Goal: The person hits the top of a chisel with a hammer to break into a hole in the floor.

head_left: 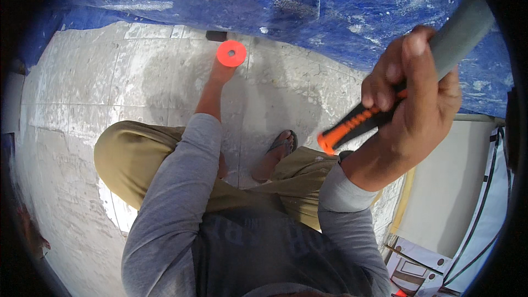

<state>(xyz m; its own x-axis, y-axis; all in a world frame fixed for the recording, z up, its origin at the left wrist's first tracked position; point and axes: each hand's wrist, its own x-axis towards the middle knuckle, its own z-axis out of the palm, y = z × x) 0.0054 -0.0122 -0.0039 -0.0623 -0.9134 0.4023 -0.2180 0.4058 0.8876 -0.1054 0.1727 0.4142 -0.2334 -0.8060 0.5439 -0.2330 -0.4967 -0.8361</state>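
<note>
Out in front over the floor, my left hand (223, 71) is closed round a tool that looks like a chisel with a hand guard. Its round, bright orange guard (240, 54) faces up, with a small grey metal end in its middle. The guard hides most of my fingers, and the blade is out of sight. Raised at the right, my right hand (412, 93) grips a hammer (352, 127) by its black and orange handle. The hammer's thick grey shaft (462, 27) slants up to the right; its head does not show.
A blue plastic sheet (264, 0), spattered with white, hangs across the far side. Pale, dusty tiles (82, 132) cover the floor. My sandalled foot (282, 144) stands near the middle. At the right are a pale panel (448, 176) and a printed carton (418, 269).
</note>
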